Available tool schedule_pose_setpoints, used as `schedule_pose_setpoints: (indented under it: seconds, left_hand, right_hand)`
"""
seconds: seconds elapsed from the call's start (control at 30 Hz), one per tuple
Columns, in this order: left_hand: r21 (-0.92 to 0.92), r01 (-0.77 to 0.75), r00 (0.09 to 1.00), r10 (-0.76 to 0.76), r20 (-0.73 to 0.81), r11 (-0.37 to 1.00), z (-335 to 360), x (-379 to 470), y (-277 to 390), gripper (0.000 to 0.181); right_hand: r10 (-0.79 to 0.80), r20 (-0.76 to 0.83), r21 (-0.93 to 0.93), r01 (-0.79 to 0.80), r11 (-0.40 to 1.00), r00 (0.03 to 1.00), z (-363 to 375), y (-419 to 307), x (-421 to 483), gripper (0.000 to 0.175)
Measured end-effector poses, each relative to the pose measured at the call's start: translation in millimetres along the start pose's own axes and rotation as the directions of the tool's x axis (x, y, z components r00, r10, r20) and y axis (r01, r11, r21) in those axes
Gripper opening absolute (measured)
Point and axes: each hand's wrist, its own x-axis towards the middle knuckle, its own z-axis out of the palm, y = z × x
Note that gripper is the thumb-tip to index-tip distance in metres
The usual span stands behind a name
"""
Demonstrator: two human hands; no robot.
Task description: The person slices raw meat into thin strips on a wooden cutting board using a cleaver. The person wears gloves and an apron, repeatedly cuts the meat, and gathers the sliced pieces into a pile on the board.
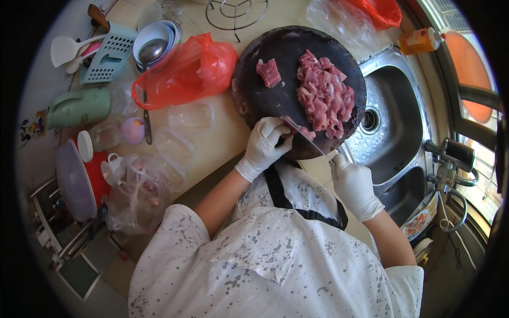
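On a round dark chopping board (262, 101) lies a heap of cut raw meat (324, 95), on the board's right half. A larger chunk of raw meat (269, 73) sits apart at the upper left. My left hand (267, 141), in a white glove, presses a piece of meat at the board's near edge with curled fingers, which partly hide it. My gloved right hand (353, 185) grips a knife (313, 144) by its handle. Its blade, seen nearly edge-on, slants up and left beside my left fingers. A small cut piece (307, 133) lies against the blade's right side.
Right of the board is a steel sink (391, 119) with a faucet (445, 175). Dish soap (421, 41) stands behind it. Leftward lie a red plastic bag (191, 73), clear plastic trays (191, 116), stacked bowls (153, 41) and a green pitcher (81, 106). A wire rack (235, 14) is behind.
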Motion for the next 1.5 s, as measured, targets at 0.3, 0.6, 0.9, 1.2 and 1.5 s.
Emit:
schedule_pose_setpoints:
  seconds: [0.3, 0.6, 0.9, 1.2, 1.5]
  left_hand:
    - [0.042, -0.021, 1.000, 0.021, 0.014, 0.999, -1.8, 6.5, 2.8, 0.036]
    - [0.040, 0.000, 0.999, 0.002, -0.043, 0.999, 3.0, 1.0, 0.7, 0.030]
    - [0.018, -0.001, 1.000, 0.001, -0.016, 1.000, 3.3, -1.8, -2.8, 0.031]
    - [0.031, 0.015, 1.000, -0.016, 0.020, 0.999, 0.7, 0.1, 0.6, 0.030]
    - [0.093, -0.023, 0.998, 0.029, -0.058, 0.995, 6.1, -9.3, -4.8, 0.033]
  right_hand:
    - [-0.105, 0.005, 0.029, 0.105, 0.994, 0.994, -2.8, -33.3, 56.8, 0.007]
    - [-0.027, 0.072, -0.009, 0.028, 1.000, 0.997, -6.8, -4.7, 42.4, 0.012]
    - [-0.100, 0.054, -0.005, 0.100, 0.995, 0.994, -14.1, -8.2, 14.6, 0.007]
    - [-0.173, 0.031, 0.069, 0.170, 0.983, 0.984, -2.0, -39.7, 82.6, 0.014]
    - [-0.086, 0.069, 0.063, 0.082, 0.995, 0.994, -15.9, -2.2, 19.5, 0.010]
